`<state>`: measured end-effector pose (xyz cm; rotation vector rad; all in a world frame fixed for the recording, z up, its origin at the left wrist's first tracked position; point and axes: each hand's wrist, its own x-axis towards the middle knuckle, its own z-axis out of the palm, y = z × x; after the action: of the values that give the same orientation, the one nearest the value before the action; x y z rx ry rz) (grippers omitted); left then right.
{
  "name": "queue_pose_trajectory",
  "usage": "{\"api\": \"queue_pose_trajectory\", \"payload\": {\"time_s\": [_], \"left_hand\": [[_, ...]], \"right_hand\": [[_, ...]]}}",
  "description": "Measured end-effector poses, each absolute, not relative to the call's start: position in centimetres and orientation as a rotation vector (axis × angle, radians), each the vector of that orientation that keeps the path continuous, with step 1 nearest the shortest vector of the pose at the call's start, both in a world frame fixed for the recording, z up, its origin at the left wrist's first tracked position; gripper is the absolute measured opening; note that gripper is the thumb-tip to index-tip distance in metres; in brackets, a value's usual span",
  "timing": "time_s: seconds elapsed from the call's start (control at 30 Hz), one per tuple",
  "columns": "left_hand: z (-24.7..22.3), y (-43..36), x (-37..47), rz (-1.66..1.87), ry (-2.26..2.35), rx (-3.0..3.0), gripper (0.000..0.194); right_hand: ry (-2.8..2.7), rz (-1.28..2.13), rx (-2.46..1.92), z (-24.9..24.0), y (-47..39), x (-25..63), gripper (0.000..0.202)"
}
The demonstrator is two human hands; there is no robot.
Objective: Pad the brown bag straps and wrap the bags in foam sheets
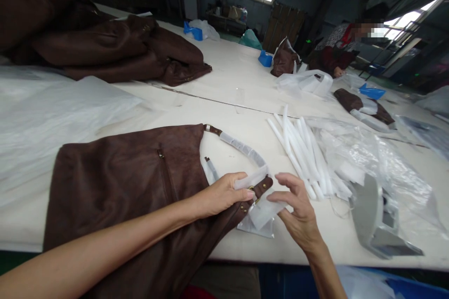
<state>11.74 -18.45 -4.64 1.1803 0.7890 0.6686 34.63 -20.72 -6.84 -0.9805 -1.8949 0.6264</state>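
Observation:
A dark brown leather handbag [129, 182] lies on the table's front edge, a zipper running down its side. My left hand [233, 191] is closed on the bag's strap [259, 189] near a ring and brass rivets, thumb on top. White translucent wrapping [245, 149] covers the upper length of the strap. My right hand [298, 208] is just right of the strap end, its index finger raised and apart. Between its thumb and another finger is a loose piece of translucent film [264, 215] hanging by the strap. Part of the grip is hidden.
White foam strips [305, 154] and clear plastic bags [379, 163] lie to the right, beside a grey tape dispenser [375, 219]. Brown bags [122, 51] are piled at back left, near plastic sheeting [59, 107]. Another person [336, 49] works across the table.

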Motion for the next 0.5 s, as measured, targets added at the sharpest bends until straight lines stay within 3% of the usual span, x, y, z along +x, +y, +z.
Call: {"api": "queue_pose_trajectory", "payload": {"time_s": [0.17, 0.27, 0.5], "left_hand": [[-5.1, -18.5, 12.1, 0.683, 0.815, 1.297, 0.035], [-5.3, -18.6, 12.3, 0.688, 0.803, 1.311, 0.036], [-4.0, -19.2, 11.4, 0.654, 0.706, 1.153, 0.031]], "right_hand": [[-1.845, 1.049, -1.102, -5.0, -19.0, 33.5, 0.003], [-1.7, 1.303, -1.126, -5.3, -18.7, 33.1, 0.014], [-1.592, 1.321, -1.048, -5.8, -19.0, 32.8, 0.02]]}}
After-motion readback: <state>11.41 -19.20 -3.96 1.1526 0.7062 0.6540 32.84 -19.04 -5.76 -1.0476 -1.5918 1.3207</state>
